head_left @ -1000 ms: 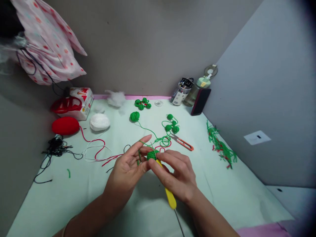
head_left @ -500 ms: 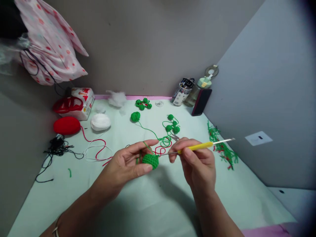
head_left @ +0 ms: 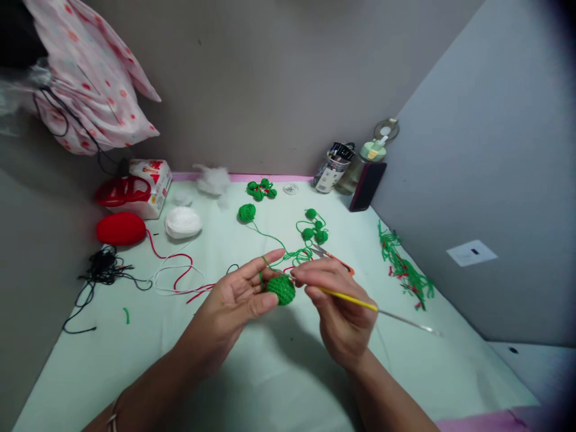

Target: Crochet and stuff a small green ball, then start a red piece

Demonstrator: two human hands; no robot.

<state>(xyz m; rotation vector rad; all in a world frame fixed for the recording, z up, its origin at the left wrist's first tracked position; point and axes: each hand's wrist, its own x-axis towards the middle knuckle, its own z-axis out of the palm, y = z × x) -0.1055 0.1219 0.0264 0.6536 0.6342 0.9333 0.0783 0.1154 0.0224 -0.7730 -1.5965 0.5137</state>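
Note:
Between the thumb and fingers of my left hand (head_left: pixel 240 294) is a small round green crochet piece (head_left: pixel 281 290). Green yarn loops over the fingers of that hand and trails to a green yarn ball (head_left: pixel 246 213) on the table. My right hand (head_left: pixel 344 312) grips a crochet hook (head_left: pixel 348 297) with a yellow handle. Its far metal end points down to the right, while the working end lies at the top right edge of the piece, largely hidden by my fingers. Orange-handled scissors (head_left: pixel 346 267) lie behind my right hand, partly covered.
Red yarn (head_left: pixel 121 228), white yarn (head_left: pixel 183 222) and tangled black cord (head_left: pixel 105 266) lie at left. Small green crocheted balls (head_left: pixel 321 236) sit behind my hands. Green and red scraps (head_left: pixel 407 267) lie at right. A phone (head_left: pixel 368 187) leans near a bottle (head_left: pixel 351 174) at the back.
My right hand has turned and come closer to the green piece; the hook's free end has swung from pointing up-right to down-right. The piece has shifted slightly right, and more of the scissors shows.

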